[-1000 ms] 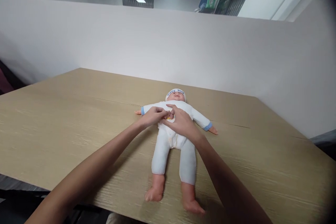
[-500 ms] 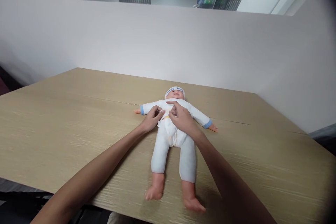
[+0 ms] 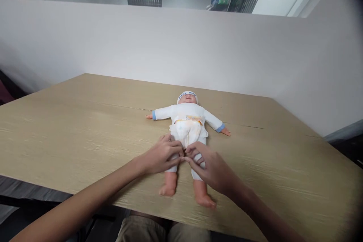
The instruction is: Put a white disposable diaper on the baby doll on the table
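Blue lettering runs across the front of the white cap (image 3: 181,95) on the doll (image 3: 184,111); the first word looks like "Happy", while the second starts with a B and is too blurred to be sure of. Small printed marks, too small to read, sit along the orange-and-yellow band (image 3: 190,121) at the top of the white diaper (image 3: 187,133).

Your left hand (image 3: 164,154) is partly closed, fingers curled and thumb reaching forward, over one of the doll's thighs. Your right hand (image 3: 212,164) is loosely curled over the other, its thumb tip meeting or nearly meeting the left one above the gap between the legs. You cannot tell from this view whether either hand pinches anything.

The doll lies on its back in the middle of the table (image 3: 99,132), head toward the wall (image 3: 141,45) and feet toward you, arms spread wide. Its suit is white cloth with blue cuffs (image 3: 220,127), and its bare feet look smooth and molded. The diaper is soft and puffy, with frilled side edges. The tan tabletop has a streaky, slightly glossy surface crossed by a thin seam.
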Demonstrator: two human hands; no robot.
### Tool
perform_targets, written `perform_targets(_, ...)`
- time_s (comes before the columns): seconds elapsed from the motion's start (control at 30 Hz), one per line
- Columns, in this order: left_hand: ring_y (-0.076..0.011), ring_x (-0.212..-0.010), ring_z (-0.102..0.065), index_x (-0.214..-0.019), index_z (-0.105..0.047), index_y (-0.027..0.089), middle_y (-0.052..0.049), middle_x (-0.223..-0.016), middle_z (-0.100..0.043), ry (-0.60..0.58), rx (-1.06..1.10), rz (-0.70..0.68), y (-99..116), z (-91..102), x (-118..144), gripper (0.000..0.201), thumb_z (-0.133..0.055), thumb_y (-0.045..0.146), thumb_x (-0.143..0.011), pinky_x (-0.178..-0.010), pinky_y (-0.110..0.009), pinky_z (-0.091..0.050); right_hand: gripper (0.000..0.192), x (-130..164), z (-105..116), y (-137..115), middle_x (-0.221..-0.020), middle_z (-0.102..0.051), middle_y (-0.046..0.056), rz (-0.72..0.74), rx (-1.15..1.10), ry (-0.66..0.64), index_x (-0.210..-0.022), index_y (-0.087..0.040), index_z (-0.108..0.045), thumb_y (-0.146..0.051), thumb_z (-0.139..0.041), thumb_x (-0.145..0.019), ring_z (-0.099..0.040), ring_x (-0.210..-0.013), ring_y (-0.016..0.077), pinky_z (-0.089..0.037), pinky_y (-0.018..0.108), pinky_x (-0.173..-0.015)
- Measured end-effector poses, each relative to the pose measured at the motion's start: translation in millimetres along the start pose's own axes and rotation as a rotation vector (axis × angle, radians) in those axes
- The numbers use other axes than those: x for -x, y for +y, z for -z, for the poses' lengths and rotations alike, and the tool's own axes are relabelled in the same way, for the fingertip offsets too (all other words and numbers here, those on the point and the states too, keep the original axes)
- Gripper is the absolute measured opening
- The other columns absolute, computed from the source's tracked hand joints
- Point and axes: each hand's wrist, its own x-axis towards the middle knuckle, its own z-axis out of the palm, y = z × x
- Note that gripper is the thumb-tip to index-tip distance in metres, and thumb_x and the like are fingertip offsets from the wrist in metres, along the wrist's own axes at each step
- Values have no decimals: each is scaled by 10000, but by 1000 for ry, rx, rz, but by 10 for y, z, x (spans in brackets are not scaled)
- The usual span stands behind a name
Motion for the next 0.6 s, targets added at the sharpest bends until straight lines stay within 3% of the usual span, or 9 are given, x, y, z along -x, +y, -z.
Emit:
perform_targets(0.1,-294,-1031,-593,-978,-673,258,-59,-1008,-746,24,8,127,-72,-61,39,235,-587,458,-1067,-964,-451,-428,25,194,-16,205,-969,-749,30,-52,99,-52,-1006,-271,-642,-293,-631,-1008,-724,-872,226,-578,372,-794)
perform_targets(0.23,-255,-875,-624,-947,-585,241,-36,-902,-722,213,145,304,-252,-164,-65,328,-713,542,-968,-842,-390,-459,97,104,-68,398,-774,-705,2,-147,222,43,-944,-259,-622,-329,-640,-1008,-683,-707,219,-505,345,-679)
perform_targets(0.3,-247,-805,-617,-943,-577,239,-25,-840,-707,242,150,350,-310,-208,-131,386,-748,584,-928,-791,-376,-452,151,35,-122,416,-736,-688,-3,-157,287,61,-885,-258,-594,-333,-658,-1000,-658,-662,212,-457,332,-640)
perform_targets(0.43,-259,-818,-597,-804,-585,237,-24,-754,-649,191,56,355,-335,-245,-193,424,-717,615,-944,-795,-372,-438,203,23,-226,393,-814,-704,17,-129,367,114,-840,-252,-592,-333,-644,-1018,-648,-678,201,-423,318,-626)
perform_targets(0.6,-251,-888,-603,-801,-617,224,-25,-817,-664,230,55,328,-272,-244,-157,349,-671,499,-1010,-859,-379,-438,104,120,-264,350,-995,-719,32,-123,353,154,-986,-244,-700,-336,-659,-1012,-663,-697,182,-468,313,-647)
